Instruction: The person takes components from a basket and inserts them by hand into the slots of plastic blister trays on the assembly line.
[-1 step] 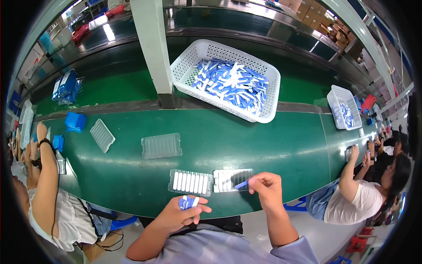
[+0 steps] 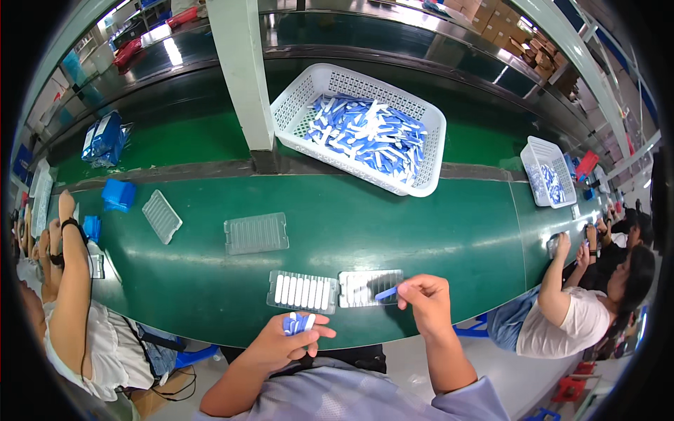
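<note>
My left hand is closed around several small flat blue-and-white plastic sticks, held just in front of the table edge. Between the thumb and fingers of my right hand is a single blue stick, its tip over the right-hand clear slotted tray. Glare makes it hard to tell what lies in that tray's slots. Beside it on the left, another clear tray holds a row of white pieces lying side by side.
A white perforated basket heaped with blue-and-white sticks stands beyond, next to a post. Two clear trays and a blue packet lie on the green table. Co-workers sit left and right; a smaller basket stands right.
</note>
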`<state>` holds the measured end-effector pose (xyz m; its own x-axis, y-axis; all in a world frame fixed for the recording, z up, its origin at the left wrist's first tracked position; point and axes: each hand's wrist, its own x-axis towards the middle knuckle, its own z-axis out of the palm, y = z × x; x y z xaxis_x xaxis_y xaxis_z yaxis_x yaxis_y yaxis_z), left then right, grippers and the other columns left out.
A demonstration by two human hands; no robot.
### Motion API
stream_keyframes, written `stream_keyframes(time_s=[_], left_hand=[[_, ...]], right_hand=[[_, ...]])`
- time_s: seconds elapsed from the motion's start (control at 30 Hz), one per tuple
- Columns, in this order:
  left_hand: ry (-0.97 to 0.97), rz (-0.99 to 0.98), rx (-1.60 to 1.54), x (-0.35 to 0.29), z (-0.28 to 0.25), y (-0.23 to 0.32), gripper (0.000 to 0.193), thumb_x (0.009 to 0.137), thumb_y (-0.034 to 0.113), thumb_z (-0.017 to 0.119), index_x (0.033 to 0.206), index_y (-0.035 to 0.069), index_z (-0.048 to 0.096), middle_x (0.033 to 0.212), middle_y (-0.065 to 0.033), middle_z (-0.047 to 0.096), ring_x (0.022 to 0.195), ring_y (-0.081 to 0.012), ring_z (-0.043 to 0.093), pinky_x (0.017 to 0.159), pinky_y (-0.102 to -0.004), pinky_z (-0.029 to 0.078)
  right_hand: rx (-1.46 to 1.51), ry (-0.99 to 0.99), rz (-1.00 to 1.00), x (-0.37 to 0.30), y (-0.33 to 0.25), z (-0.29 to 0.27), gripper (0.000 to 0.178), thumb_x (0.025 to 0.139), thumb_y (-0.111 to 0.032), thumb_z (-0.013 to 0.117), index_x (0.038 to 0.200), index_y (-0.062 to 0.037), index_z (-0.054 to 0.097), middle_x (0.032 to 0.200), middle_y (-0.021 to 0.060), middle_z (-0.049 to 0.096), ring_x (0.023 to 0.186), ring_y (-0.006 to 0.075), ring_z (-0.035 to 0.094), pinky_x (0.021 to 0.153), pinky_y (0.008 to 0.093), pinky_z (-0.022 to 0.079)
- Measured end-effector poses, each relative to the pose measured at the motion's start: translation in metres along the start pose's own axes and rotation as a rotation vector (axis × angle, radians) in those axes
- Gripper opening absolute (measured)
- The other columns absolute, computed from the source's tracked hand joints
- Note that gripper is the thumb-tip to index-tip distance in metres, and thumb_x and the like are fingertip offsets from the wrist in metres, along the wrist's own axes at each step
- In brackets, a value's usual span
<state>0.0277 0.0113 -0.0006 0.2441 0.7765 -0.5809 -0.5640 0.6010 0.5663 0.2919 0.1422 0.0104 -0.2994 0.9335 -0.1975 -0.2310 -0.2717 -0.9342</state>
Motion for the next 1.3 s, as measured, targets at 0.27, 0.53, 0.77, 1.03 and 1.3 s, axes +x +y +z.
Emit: stream_keyframes(time_s=[0.27, 0.53, 0.77, 1.03, 1.3], left_hand=[[-0.086, -0.045, -0.198, -0.004, -0.015, -0.002, 0.041, 0.098, 0.006, 0.053, 0.136, -0.01, 0.048, 0.124, -0.0308, 0.062, 0.073, -0.0221, 0.068, 0.044, -0.0215, 0.035], [-0.193, -0.089, -0.181, -0.009, -0.009, 0.004, 0.044, 0.103, 0.009, 0.053, 0.142, -0.008, 0.042, 0.134, -0.0319, 0.055, 0.084, -0.0235, 0.071, 0.042, -0.0203, 0.025], [-0.224, -0.084, -0.207, -0.007, -0.006, 0.005, 0.042, 0.103, 0.008, 0.051, 0.142, -0.007, 0.042, 0.137, -0.0327, 0.053, 0.088, -0.0244, 0.071, 0.042, -0.0202, 0.025], [-0.273, -0.075, -0.262, -0.008, -0.014, 0.003, 0.048, 0.099, 0.006, 0.055, 0.143, -0.007, 0.041, 0.14, -0.0299, 0.052, 0.089, -0.0222, 0.069, 0.042, -0.0175, 0.03], [-0.257, -0.081, -0.312, -0.008, -0.011, 0.001, 0.047, 0.098, 0.003, 0.054, 0.142, -0.009, 0.042, 0.137, -0.0351, 0.051, 0.087, -0.0278, 0.071, 0.04, -0.0196, 0.029]], right_hand=[[-0.101, -0.035, -0.007, 0.01, -0.003, -0.003, 0.004, 0.087, 0.003, 0.072, 0.091, 0.0035, 0.073, 0.074, 0.01, 0.071, 0.063, 0.0111, 0.064, 0.058, 0.0234, 0.05], [-0.557, -0.442, 0.143, 0.043, -0.014, -0.014, 0.004, 0.086, -0.003, 0.072, 0.089, -0.0007, 0.072, 0.073, 0.0051, 0.071, 0.062, 0.0096, 0.062, 0.056, 0.025, 0.047], [-1.224, -0.282, -0.214, 0.056, -0.026, 0.019, 0.009, 0.08, -0.012, 0.073, 0.086, -0.0053, 0.071, 0.071, 0.0111, 0.064, 0.061, 0.0232, 0.061, 0.058, 0.034, 0.048], [-1.097, -0.554, -0.086, 0.064, -0.033, 0.009, 0.039, 0.078, -0.009, 0.073, 0.117, -0.0071, 0.068, 0.075, 0.0112, 0.061, 0.068, 0.028, 0.062, 0.064, 0.0414, 0.049], [-1.128, -0.555, -0.227, 0.064, -0.036, 0.023, 0.051, 0.078, -0.013, 0.078, 0.126, -0.0059, 0.063, 0.068, 0.0059, 0.052, 0.062, 0.0193, 0.053, 0.058, 0.0331, 0.043]])
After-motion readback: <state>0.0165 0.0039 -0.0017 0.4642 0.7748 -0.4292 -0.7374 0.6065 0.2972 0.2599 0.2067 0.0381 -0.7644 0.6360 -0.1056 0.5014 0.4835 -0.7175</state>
